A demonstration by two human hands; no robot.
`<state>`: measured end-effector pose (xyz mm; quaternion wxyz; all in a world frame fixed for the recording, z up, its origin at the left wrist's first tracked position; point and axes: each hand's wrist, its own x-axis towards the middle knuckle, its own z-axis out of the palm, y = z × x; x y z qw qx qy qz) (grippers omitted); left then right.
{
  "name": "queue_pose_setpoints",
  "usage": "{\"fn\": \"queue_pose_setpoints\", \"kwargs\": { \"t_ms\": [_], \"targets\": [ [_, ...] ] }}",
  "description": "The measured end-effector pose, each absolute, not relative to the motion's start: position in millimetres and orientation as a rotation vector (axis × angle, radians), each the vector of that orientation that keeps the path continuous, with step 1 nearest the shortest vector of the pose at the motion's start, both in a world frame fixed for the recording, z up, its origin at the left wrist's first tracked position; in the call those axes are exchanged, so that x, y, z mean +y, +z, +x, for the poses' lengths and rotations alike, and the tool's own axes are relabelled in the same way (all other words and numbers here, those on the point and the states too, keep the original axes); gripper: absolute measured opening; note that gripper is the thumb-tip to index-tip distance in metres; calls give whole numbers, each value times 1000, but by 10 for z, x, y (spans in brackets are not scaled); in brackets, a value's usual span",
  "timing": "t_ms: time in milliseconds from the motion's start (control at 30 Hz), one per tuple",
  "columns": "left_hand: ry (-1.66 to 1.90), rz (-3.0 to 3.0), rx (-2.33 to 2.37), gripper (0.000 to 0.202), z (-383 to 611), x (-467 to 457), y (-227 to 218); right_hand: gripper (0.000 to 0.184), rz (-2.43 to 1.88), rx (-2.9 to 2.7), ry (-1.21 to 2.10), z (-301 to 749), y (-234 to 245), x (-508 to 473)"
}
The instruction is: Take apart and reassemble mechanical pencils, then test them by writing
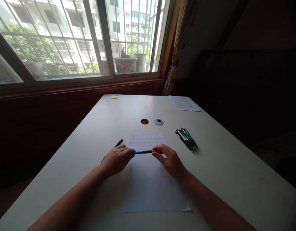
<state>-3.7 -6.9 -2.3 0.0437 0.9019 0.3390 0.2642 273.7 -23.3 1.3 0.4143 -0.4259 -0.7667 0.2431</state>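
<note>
A blue pen with a dark grip [143, 152] is held level between my two hands, over a sheet of paper [155, 189]. My left hand [117, 158] is closed on the pen's left end, which the fingers hide. At the other end, the fingertips of my right hand [169, 158] pinch the tip. Lines of writing cover the upper part of the sheet; its lower part looks blank. Partly behind my left hand lies a dark pen [119, 143] on the table. To the right of my right hand, several pens [187, 140], black and green, lie side by side.
The white table [90, 128] has a round cable hole [144, 121] with its grey cover [158, 122] beside it. Written sheets [185, 103] lie at the far right corner, yellow sticky notes [114, 96] at the far left. A barred window stands beyond.
</note>
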Motion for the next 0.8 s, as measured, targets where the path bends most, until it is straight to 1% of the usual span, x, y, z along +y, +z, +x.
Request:
{"fn": "queue_pose_setpoints", "kwargs": {
  "t_ms": [233,333,500,800],
  "targets": [
    [843,2766,1011,19,-34,-67,-27,6,-1118,-1882,567,2731,-5,-220],
    [883,2781,995,20,-24,-79,-20,5,-1142,-1858,642,2729,1,-227],
    [987,2841,966,21,-6,-114,25,9,-1125,-1808,797,2714,17,-235],
    [1013,2957,981,25,-14,-149,62,14,-1136,-1763,958,2715,44,-229]
  ]
}}
